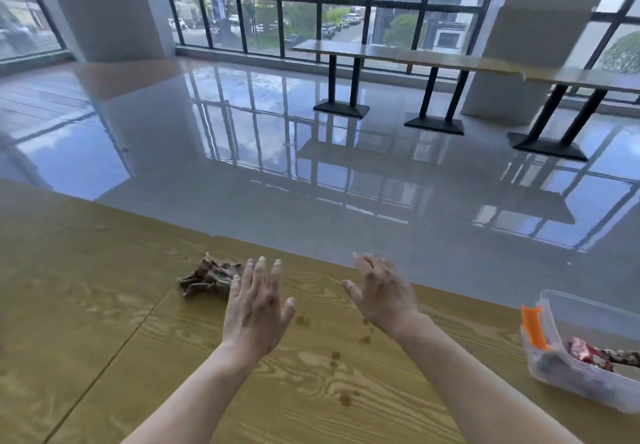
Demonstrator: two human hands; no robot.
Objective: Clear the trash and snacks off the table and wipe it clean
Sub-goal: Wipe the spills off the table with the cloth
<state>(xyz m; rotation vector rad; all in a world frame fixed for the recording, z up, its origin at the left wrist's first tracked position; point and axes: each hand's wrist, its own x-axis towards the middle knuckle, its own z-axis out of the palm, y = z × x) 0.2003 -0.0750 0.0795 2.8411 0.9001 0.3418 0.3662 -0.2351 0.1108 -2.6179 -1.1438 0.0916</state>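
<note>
A crumpled brown cloth [207, 279] lies on the wooden table [86, 305] near its far edge. My left hand [256, 305] hovers just right of the cloth, palm down, fingers spread, holding nothing. My right hand [381, 294] is raised over the table further right, fingers apart and empty, slightly blurred. Several brown stains [334, 357] dot the wood between and below my hands. A clear plastic box [554, 371] at the right edge holds red snack wrappers [585, 353] and an orange packet [535, 327].
The table's far edge runs diagonally from left to right, with glossy floor beyond it. Long tables on black pedestal legs [434, 97] stand by the windows at the back right. A seam [114, 350] crosses the tabletop on the left.
</note>
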